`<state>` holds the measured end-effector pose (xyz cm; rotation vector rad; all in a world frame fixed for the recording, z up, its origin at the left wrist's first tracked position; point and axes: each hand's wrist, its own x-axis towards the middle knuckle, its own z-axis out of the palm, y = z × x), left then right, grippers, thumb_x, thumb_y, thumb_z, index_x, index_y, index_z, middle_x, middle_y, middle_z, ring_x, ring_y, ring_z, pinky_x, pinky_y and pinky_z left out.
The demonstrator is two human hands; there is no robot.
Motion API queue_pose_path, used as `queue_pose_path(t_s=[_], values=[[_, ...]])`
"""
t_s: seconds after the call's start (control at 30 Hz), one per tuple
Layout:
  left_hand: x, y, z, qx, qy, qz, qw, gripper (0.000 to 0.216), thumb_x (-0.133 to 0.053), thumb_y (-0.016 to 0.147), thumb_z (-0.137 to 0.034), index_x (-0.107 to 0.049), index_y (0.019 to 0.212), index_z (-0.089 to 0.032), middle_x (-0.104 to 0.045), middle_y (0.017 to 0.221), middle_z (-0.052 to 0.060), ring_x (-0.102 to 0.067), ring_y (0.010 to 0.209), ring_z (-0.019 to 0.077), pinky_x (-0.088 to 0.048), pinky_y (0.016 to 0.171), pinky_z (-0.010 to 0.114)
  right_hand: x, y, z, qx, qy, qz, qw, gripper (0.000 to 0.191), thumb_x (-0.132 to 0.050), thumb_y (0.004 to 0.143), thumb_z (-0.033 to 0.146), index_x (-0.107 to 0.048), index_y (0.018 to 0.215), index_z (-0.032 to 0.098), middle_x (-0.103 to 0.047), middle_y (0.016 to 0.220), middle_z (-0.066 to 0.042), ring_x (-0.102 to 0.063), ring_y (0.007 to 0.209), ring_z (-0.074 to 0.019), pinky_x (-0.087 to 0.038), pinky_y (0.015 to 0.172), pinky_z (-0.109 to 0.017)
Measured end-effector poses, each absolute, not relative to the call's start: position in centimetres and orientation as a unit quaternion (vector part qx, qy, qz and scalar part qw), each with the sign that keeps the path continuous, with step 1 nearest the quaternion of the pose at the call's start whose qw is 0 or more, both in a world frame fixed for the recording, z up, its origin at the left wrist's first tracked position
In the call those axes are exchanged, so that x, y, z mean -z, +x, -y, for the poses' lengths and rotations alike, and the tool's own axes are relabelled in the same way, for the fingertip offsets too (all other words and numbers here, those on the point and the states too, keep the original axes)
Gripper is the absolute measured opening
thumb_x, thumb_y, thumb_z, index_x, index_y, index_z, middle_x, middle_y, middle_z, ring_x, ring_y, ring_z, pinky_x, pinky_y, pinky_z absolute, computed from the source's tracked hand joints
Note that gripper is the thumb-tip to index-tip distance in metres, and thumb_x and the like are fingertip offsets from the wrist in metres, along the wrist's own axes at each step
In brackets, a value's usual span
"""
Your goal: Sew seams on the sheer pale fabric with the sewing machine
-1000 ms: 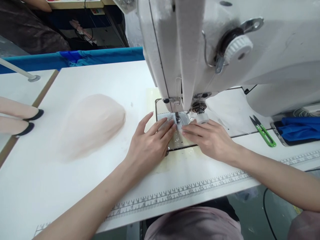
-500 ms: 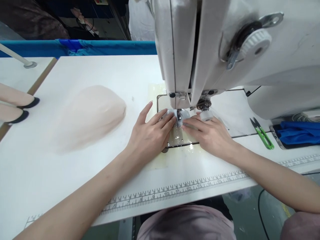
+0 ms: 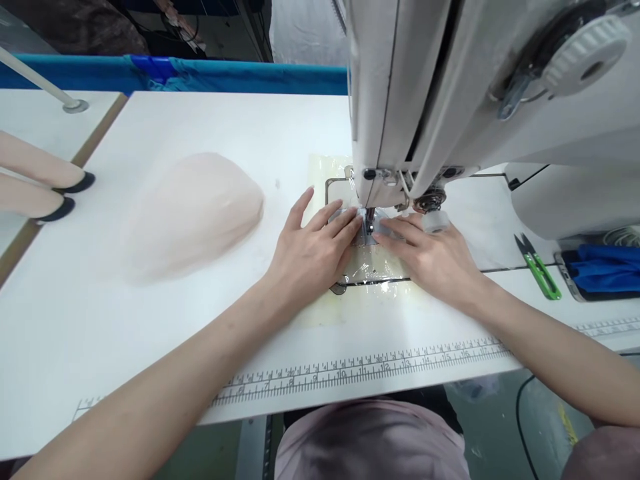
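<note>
The head camera is looking forward and down from close above the tabletop [image 3: 200, 347], facing the sewing machine [image 3: 475, 87] rising at far right.

sewing machine [image 3: 480, 87]: white painted metal – smooth, a bit shiny
table [image 3: 200, 120]: white, smooth, matt
pad [image 3: 193, 213]: soft pink cloth, left of the hands
snips [image 3: 543, 270]: green plastic – dark metal tips

The person's left hand [image 3: 313, 257] lies palm down, fingers extended and slightly spread, forearm running back to the lower left. The right hand [image 3: 435, 260] lies flat too, fingers pointing left toward the other's fingertips, forearm reaching back to the lower right.
</note>
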<state>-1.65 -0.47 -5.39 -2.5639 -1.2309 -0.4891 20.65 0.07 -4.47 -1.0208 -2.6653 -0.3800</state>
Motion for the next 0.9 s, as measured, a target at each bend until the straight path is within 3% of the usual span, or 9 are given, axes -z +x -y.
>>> queue_pose_path(t_s=[0.3,0.37,0.43,0.53,0.63,0.73,0.9], values=[[5.0,-1.9,0.9,0.205,-0.869,0.429,0.134,0.031,-0.045,0.095,-0.022,-0.059,0.122,-0.016,-0.069,0.12,0.006,-0.061,0.116,0.024,-0.034,0.112,0.051,4.6,20.6,0.1,0.061,-0.375,0.917,0.12,0.043,-0.036,0.09,0.002,-0.063,0.123,0.011,-0.072,0.108,-0.01,-0.061,0.111,-0.0228,-0.046,0.099,-0.042],[4.9,-1.9,1.1,0.225,-0.871,0.419,0.126,0.031,-0.05,0.094,-0.024,-0.059,0.122,-0.015,-0.07,0.117,0.007,-0.063,0.111,0.0236,-0.037,0.109,0.049,4.4,20.5,0.2,-0.002,-0.387,0.908,0.158,0.042,-0.037,0.089,0.002,-0.064,0.12,0.011,-0.072,0.109,-0.01,-0.062,0.107,-0.0238,-0.047,0.096,-0.044],[4.7,-1.8,1.3,0.246,-0.879,0.398,0.099,0.035,-0.054,0.091,-0.024,-0.056,0.125,-0.015,-0.068,0.12,0.008,-0.063,0.109,0.0241,-0.043,0.101,0.046,3.8,20.4,0.4,-0.139,-0.394,0.88,0.226,0.032,-0.046,0.089,0.008,-0.07,0.109,0.015,-0.073,0.103,-0.008,-0.065,0.097,-0.0219,-0.051,0.089,-0.041],[4.0,-1.7,1.7,0.283,-0.891,0.352,-0.048,0.021,-0.057,0.088,-0.022,-0.064,0.108,-0.019,-0.065,0.123,0.008,-0.059,0.114,0.0248,-0.047,0.094,0.043,2.7,20.6,0.8,-0.454,-0.363,0.758,0.295,0.006,-0.07,0.08,0.023,-0.072,0.084,0.02,-0.073,0.086,-0.002,-0.067,0.08,-0.0152,-0.054,0.076,-0.031],[2.9,-2.2,2.1,0.308,-0.828,0.334,-0.329,0.009,-0.058,0.087,-0.026,-0.062,0.081,-0.019,-0.067,0.11,0.006,-0.062,0.106,0.0209,-0.05,0.09,0.038,2.0,20.8,1.0,-0.658,-0.329,0.606,0.301,0.019,-0.079,0.07,0.025,-0.07,0.087,0.022,-0.071,0.08,0.003,-0.066,0.073,-0.0092,-0.053,0.071,-0.023],[1.6,-3.0,2.4,0.31,-0.705,0.365,-0.523,0.018,-0.059,0.088,-0.033,-0.056,0.077,-0.02,-0.066,0.085,0.001,-0.064,0.075,0.0136,-0.053,0.067,0.028,1.9,20.8,1.0,-0.714,-0.318,0.547,0.299,0.034,-0.081,0.067,0.019,-0.069,0.098,0.021,-0.069,0.079,0.004,-0.064,0.073,-0.0065,-0.051,0.072,-0.02],[-0.3,-3.4,2.7,0.336,-0.693,0.362,-0.525,0.026,-0.056,0.09,-0.038,-0.055,0.074,-0.019,-0.059,0.063,-0.002,-0.057,0.062,0.0099,-0.046,0.06,0.023,1.5,20.1,1.1,-0.735,-0.311,0.537,0.275,0.045,-0.084,0.058,0.014,-0.069,0.101,0.02,-0.068,0.081,0.004,-0.061,0.075,-0.0075,-0.048,0.071,-0.021]])
